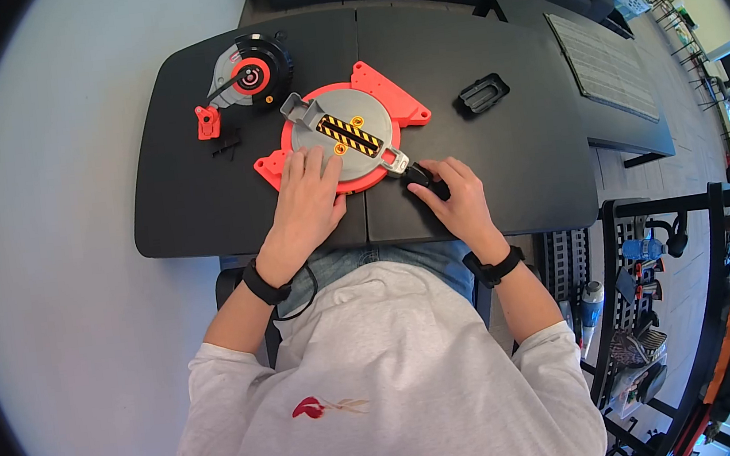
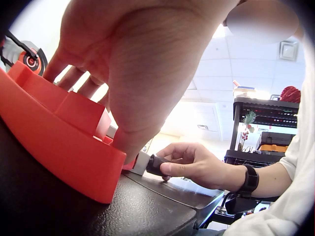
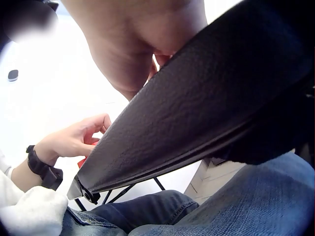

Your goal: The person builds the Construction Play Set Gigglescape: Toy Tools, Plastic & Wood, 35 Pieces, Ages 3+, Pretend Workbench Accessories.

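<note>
A round grey-and-red toy base (image 1: 339,106) with a yellow-and-black striped strip lies on the black table. My left hand (image 1: 307,200) rests on its near left part, fingers spread over the grey disc and red edge. From the disc's right side sticks out a grey arm with a black handle (image 1: 428,180), which my right hand (image 1: 460,203) grips between thumb and fingers. In the left wrist view the red rim (image 2: 59,142) stands close below the left palm, and the right hand (image 2: 189,164) pinches the black handle.
A grey, black and red toy part (image 1: 253,75) sits at the table's back left, with a small black piece (image 1: 227,144) near it. A black tray-like part (image 1: 484,92) lies to the right. Beyond the table's right side stands a black shelf (image 1: 711,218).
</note>
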Demonstrator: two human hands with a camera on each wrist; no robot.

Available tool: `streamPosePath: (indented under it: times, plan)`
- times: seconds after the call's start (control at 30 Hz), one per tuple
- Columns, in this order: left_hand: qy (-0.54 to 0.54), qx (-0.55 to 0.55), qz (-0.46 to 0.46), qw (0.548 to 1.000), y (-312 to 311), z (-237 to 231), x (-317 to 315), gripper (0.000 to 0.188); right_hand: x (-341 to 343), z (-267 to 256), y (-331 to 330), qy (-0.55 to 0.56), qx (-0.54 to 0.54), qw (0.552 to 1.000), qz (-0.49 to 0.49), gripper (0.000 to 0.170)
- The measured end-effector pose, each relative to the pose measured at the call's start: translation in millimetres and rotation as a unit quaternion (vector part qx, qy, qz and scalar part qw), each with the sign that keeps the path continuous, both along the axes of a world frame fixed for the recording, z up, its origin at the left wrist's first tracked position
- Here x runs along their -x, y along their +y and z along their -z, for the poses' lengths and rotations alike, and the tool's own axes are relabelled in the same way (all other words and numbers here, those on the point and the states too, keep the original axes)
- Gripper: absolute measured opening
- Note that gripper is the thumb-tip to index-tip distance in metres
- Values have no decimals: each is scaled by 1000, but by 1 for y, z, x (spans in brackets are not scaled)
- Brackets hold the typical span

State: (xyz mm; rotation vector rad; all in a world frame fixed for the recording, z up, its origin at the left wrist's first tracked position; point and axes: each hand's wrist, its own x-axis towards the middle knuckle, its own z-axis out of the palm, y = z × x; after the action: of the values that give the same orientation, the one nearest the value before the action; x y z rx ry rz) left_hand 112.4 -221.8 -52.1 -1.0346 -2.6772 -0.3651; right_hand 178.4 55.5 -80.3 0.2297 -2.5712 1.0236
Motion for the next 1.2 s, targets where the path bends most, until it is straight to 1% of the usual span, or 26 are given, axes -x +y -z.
streamPosePath:
  times: [0.3,1.0,1.2]
  plan:
    - [7,4,0,1000,0,0,0,59,-1,0,0,-6,-12,1000,3,35]
    - [-2,-3,-4,1000,0,3,0,61,-1,-6,-4,-26,13,1000,3,33]
    - [-3,-9,-4,1000,0,5,0,62,0,-5,-3,-28,5,1000,5,32]
